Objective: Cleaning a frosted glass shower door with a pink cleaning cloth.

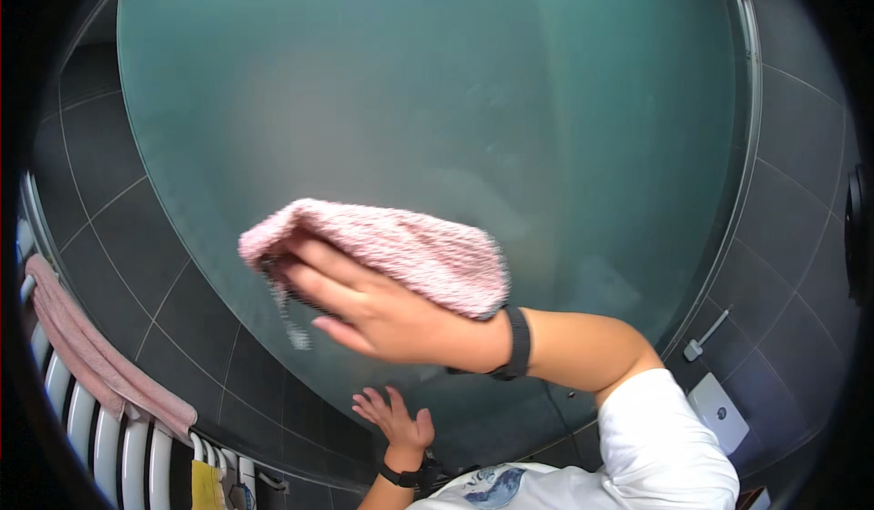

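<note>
A frosted greenish glass panel (410,100) fills the middle of the head view. Across its lower middle reaches my right hand (396,312), its fingers curled into a folded pink fluffy cloth (416,251) with a dark underside; a grey loop or strip dangles from the cloth's left end. The cloth is slightly blurred. Lower down, my left hand (396,425) is raised with its fingers spread and nothing in it, close to the glass; whether it touches the glass I cannot tell. Both wrists wear black bands.
At the lower left, a white towel radiator (106,435) bears a pink towel (102,367) and a yellow cloth (206,485). Dark tiled walls (795,121) flank the glass. A white-handled brush (708,334) and a white box-like object (719,414) are at the lower right.
</note>
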Motion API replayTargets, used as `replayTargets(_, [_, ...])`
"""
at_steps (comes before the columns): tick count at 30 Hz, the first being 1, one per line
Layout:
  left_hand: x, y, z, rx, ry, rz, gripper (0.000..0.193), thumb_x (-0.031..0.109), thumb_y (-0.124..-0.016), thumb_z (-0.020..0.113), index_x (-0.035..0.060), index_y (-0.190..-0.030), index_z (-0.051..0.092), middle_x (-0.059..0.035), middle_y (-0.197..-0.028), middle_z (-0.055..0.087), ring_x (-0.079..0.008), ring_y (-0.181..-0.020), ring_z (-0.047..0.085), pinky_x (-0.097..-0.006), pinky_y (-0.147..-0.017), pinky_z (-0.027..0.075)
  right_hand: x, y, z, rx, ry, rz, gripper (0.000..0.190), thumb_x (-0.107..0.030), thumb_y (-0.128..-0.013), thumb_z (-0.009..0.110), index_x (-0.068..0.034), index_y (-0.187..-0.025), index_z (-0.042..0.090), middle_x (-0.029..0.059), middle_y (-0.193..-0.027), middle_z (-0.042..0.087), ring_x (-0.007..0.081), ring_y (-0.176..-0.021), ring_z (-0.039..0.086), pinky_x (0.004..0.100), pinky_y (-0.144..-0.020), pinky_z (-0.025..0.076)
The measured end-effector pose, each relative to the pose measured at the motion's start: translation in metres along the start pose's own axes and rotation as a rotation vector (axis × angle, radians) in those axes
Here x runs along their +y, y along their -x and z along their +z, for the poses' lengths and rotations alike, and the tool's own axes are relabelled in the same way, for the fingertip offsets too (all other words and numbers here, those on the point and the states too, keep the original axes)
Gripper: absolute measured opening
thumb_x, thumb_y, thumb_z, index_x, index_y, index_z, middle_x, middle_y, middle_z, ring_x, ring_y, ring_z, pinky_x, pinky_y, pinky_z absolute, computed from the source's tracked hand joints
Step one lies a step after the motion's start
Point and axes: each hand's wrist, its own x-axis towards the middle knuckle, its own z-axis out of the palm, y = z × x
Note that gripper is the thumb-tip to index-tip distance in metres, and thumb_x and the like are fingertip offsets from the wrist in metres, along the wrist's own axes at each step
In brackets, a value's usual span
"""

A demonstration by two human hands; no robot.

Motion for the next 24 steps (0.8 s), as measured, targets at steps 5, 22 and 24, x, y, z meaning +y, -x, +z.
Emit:
replayTargets(5, [-0.001, 0.001, -0.004, -0.017, -0.018, 0.011, 0.072, 0.047, -0.093, 0.034, 0.0037, -0.148, 0.017, -0.0251, -0.153, 0.002, -0.0451, -0.141, -0.006, -0.058, -0.109, -0.007, 0.018, 0.04, -0.079, -0.023, 0.197, 0.002, 0.055, -0.006, -0.079, 0.062, -0.003, -0.131, 0.046, 0.0213, -0.145, 0.03, 0.0361, -0.136, 0.03, 0.0422, -0.11, 0.03])
replayTargets(22, [-0.015, -0.009, 0.023, 0.285, -0.237, 0.019, 0.067, 0.049, -0.097, 0.025, 0.004, -0.147, 0.022, -0.0226, -0.152, 0.014, -0.0408, -0.142, 0.009, -0.0565, -0.112, 0.003, 0.122, 0.204, -0.348, 0.414, 1.048, 0.399, 0.051, -0.025, -0.099, 0.038, 0.004, -0.141, 0.03, 0.0207, -0.149, 0.024, 0.0339, -0.14, 0.019, 0.0409, -0.114, 0.014])
replayTargets(24, [-0.023, -0.011, 0.018, 0.302, -0.261, 0.018, 0.065, 0.047, -0.097, 0.025, 0.0039, -0.146, 0.023, -0.0231, -0.152, 0.016, -0.041, -0.141, 0.012, -0.057, -0.112, 0.005, 0.14, 0.217, -0.358, 0.483, 1.008, 0.415, 0.051, -0.025, -0.099, 0.038, 0.006, -0.139, 0.03, 0.0213, -0.149, 0.024, 0.0341, -0.14, 0.019, 0.0406, -0.114, 0.014])
